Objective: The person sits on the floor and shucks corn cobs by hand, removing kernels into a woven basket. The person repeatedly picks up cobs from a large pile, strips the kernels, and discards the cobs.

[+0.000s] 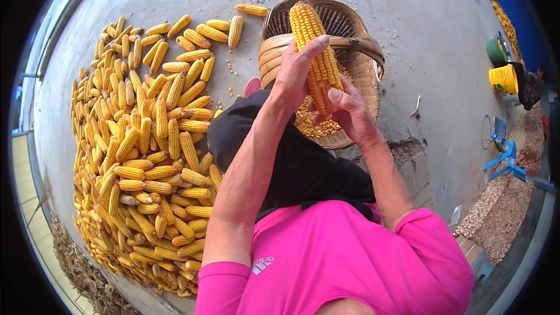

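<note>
A large yellow ear of corn (313, 30) is held tilted over a woven bamboo basket (366, 85). My left hand (297, 68) wraps around its middle, with the thumb lying across the kernels. Near the ear's lower end, my right hand (352, 111) presses its thumb and fingers against it. That lower end looks darker orange, and part of it is hidden by my fingers. Loose corn kernels (317, 127) lie in the basket below my hands. A broad bamboo handle (273, 54) arches across the basket behind the ear.
A big heap of husked corn ears (148, 175) spreads over the concrete floor (420, 52) to my left. My leg in black trousers (288, 162) is against the basket. Far right are a yellow bucket (503, 79), a green bucket (496, 48) and a blue stand (507, 162).
</note>
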`<action>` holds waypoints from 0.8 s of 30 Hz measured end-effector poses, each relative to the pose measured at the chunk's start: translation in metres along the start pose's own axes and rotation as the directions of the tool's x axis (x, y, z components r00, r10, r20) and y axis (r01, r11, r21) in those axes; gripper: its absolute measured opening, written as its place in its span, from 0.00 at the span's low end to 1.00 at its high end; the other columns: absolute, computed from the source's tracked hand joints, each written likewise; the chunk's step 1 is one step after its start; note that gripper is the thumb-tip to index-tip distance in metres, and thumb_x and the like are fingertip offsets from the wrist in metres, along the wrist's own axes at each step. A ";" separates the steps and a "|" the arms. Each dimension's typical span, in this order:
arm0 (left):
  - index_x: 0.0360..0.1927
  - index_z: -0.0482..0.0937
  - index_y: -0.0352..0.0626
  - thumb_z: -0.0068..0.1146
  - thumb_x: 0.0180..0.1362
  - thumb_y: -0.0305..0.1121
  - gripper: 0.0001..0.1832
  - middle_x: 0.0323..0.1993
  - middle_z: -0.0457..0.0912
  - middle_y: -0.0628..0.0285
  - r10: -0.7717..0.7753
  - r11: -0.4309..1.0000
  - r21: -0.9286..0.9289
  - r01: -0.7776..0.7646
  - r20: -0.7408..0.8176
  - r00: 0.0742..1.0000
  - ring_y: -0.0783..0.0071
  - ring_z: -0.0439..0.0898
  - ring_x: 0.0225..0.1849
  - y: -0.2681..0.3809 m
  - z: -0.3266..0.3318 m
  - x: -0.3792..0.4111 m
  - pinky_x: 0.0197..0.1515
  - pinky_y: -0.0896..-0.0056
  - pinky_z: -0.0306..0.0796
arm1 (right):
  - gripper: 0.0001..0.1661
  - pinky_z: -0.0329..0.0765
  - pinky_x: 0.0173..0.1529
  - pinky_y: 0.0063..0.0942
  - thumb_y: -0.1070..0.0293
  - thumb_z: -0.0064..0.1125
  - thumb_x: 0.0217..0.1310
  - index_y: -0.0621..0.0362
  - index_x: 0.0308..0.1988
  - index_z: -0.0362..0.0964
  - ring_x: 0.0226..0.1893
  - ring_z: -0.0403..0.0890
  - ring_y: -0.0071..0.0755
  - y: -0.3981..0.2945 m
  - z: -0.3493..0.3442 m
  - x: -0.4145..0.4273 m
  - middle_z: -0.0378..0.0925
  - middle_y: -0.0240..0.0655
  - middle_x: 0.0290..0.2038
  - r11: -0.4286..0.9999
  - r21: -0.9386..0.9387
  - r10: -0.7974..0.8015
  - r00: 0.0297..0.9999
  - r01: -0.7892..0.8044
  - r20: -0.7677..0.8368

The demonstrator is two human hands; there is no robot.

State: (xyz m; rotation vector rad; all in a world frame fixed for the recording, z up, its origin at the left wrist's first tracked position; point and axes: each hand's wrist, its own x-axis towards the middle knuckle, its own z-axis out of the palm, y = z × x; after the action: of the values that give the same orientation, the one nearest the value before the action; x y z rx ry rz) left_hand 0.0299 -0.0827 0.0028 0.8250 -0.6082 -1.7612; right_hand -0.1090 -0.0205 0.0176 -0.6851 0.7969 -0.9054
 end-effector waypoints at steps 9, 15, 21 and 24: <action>0.45 0.76 0.35 0.62 0.58 0.52 0.27 0.32 0.82 0.61 0.059 0.841 0.528 -0.121 0.133 0.989 0.76 0.80 0.30 -0.002 0.007 -0.004 0.33 0.72 0.75 | 0.26 0.77 0.31 0.20 0.72 0.66 0.57 0.58 0.55 0.66 0.30 0.78 0.20 -0.006 -0.012 0.016 0.76 0.29 0.36 0.953 -0.185 -0.256 0.964 0.239 -0.073; 0.47 0.75 0.31 0.68 0.55 0.45 0.27 0.34 0.83 0.57 0.024 0.874 0.468 -0.128 0.220 0.975 0.72 0.83 0.29 -0.005 0.008 -0.005 0.29 0.72 0.78 | 0.24 0.75 0.28 0.20 0.73 0.63 0.58 0.57 0.54 0.66 0.29 0.77 0.19 -0.003 -0.025 0.009 0.75 0.29 0.33 0.969 -0.140 -0.216 0.973 0.203 -0.085; 0.47 0.74 0.33 0.65 0.54 0.39 0.23 0.34 0.82 0.59 -0.072 0.869 0.492 -0.060 0.246 0.967 0.75 0.82 0.28 0.009 0.015 -0.015 0.29 0.74 0.77 | 0.26 0.75 0.27 0.21 0.69 0.66 0.58 0.56 0.55 0.66 0.29 0.76 0.19 -0.013 -0.026 0.005 0.75 0.28 0.36 0.979 -0.076 -0.192 0.979 0.188 -0.062; 0.49 0.74 0.34 0.64 0.54 0.42 0.25 0.35 0.82 0.60 -0.138 0.879 0.476 -0.019 0.294 0.946 0.75 0.81 0.30 0.014 0.013 -0.015 0.33 0.75 0.76 | 0.30 0.79 0.35 0.22 0.68 0.67 0.58 0.57 0.58 0.64 0.36 0.79 0.23 -0.022 -0.029 0.001 0.76 0.30 0.42 0.958 -0.211 -0.209 0.976 0.193 -0.056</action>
State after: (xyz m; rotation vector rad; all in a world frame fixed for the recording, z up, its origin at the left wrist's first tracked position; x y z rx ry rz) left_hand 0.0312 -0.0732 0.0249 0.8948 -1.2838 -1.8459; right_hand -0.1417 -0.0368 0.0197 -0.9289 0.9096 -1.0480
